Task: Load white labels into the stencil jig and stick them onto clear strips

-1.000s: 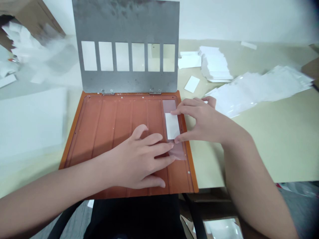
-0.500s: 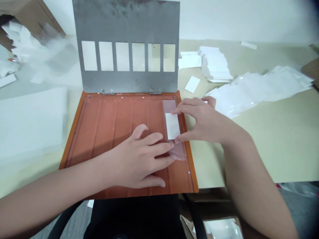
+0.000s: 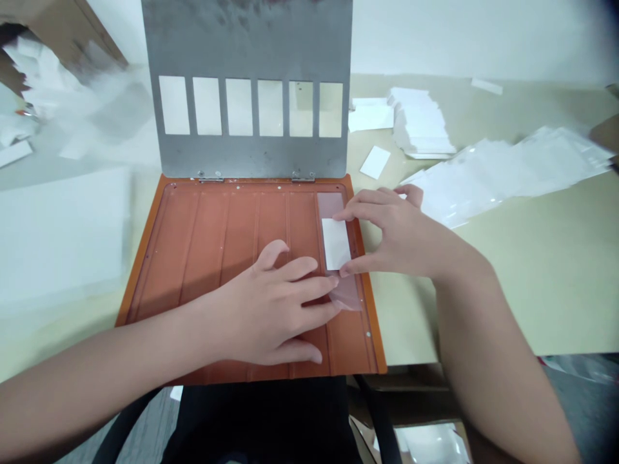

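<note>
An orange tray point(image 3: 203, 258) with shallow grooves lies before me, and its hinged grey metal lid point(image 3: 251, 38) with rectangular cutouts stands raised. In the rightmost groove is a clear plastic strip point(image 3: 331, 203), with a white card point(image 3: 336, 245) on top of it. My right hand point(image 3: 394, 229) holds the card by its edges, a finger at the top corner and the thumb at the bottom corner. My left hand point(image 3: 285, 309) is spread over the tray, two fingertips on the strip just below the card.
Behind my right hand lie a stack of white cards point(image 3: 420, 122), a loose card point(image 3: 375, 162) and a fanned row of clear plastic sleeves point(image 3: 507, 167). White sheets point(image 3: 62, 232) are on the left. A cardboard box point(image 3: 72, 32) stands at the far left.
Both hands, the card and the strip keep their places on the tray. Only the camera view shifts very slightly.
</note>
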`<act>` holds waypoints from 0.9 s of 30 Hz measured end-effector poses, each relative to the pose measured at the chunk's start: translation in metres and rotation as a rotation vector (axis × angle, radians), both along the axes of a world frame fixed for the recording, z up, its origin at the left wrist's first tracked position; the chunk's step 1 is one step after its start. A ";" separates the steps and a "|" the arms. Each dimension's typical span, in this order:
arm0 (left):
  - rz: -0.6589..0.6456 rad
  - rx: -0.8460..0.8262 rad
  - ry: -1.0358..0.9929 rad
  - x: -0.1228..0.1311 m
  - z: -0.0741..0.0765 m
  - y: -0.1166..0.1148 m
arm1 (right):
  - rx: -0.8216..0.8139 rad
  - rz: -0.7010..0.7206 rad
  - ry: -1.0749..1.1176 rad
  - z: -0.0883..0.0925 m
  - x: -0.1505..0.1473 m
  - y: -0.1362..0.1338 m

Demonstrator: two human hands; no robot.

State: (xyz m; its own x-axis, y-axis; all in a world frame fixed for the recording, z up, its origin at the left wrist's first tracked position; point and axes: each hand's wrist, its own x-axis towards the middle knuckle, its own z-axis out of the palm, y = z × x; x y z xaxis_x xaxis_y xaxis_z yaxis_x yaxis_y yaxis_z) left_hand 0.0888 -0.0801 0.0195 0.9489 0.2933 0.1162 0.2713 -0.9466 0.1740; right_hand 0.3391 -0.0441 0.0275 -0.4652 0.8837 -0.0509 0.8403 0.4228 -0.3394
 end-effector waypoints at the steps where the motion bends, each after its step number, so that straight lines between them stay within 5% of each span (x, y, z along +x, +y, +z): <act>1: -0.002 -0.002 -0.003 0.000 0.000 0.000 | 0.001 0.000 0.000 0.000 0.000 0.000; 27: -0.001 0.004 -0.003 0.000 0.000 0.000 | 0.007 -0.002 -0.040 0.002 0.000 0.000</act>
State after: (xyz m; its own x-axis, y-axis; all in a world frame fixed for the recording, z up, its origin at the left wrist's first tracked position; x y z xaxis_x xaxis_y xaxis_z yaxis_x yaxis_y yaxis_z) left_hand 0.0889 -0.0800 0.0190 0.9490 0.2916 0.1198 0.2697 -0.9477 0.1705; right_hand 0.3388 -0.0442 0.0291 -0.4610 0.8851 -0.0636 0.8540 0.4230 -0.3028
